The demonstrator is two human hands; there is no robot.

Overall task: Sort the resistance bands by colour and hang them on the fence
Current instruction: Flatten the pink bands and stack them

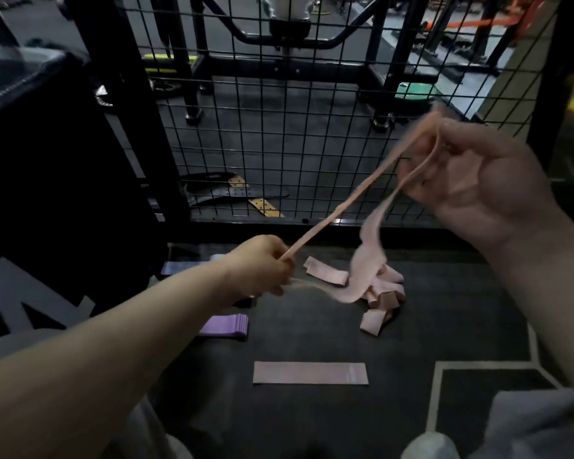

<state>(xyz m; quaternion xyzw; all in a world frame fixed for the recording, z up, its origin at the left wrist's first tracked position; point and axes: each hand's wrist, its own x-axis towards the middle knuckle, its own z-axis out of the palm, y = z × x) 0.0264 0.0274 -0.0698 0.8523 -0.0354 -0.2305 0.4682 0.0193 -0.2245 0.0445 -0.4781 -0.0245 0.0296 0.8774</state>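
A heap of bands (389, 292) lies before the fence (246, 223), a folded stack (226, 325) left, a flat band (310, 373) nearer.

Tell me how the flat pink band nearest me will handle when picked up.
Probably floppy: the held band, which looks alike, sags and twists between the left hand and right hand. Likely light and thin: the flat band lies flush on the floor, so expect to pinch an edge.

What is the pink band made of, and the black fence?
The pink band looks like thin rubber or latex, matte: it stretches into a narrow strip between the left hand and the right hand, and its loose part hangs limp. Stretchy fabric is possible too. The fence looks like metal wire, coated black: thin straight bars crossed in a stiff grid.
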